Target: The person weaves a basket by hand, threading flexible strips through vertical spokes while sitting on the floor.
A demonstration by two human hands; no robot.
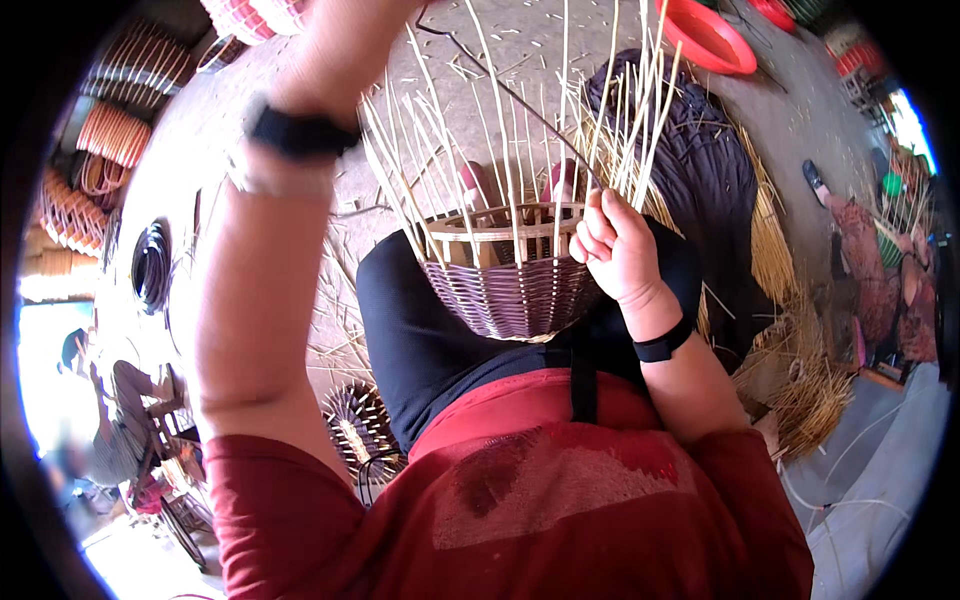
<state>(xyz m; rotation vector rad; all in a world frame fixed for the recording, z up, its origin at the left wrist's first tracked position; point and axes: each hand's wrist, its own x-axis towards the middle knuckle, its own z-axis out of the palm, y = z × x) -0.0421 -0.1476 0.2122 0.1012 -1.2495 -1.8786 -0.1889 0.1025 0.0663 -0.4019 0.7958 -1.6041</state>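
The basket sits on the person's lap, with a dark woven wall and lots of thin pale sticks poking up from it. A pale ring shows just above the dark part. The right hand is at the basket's right side, and its grip is pinching a dark strand between the thumb and a finger. The strand runs up from there, over the basket, to the upper left. The left hand is up high, past the basket's left side. The picture cuts off its fingers, so I can't tell if its grip is spread or pressed together, or if it has the far end. I think a few things could go wrong. If the strand gets pulled too hard, it could snap, or tug the sticks over so the basket goes lopsided. If the right hand's pinch slips, the strand could spring away and the weave could go loose. The strand passes among the tall sticks, so it might snag on one and bend or break it. A big swing of the left arm might bump the sticks on the basket's left side too. And I see no hand around the basket's bottom, so a hard tug could make it tip or slide on the lap.
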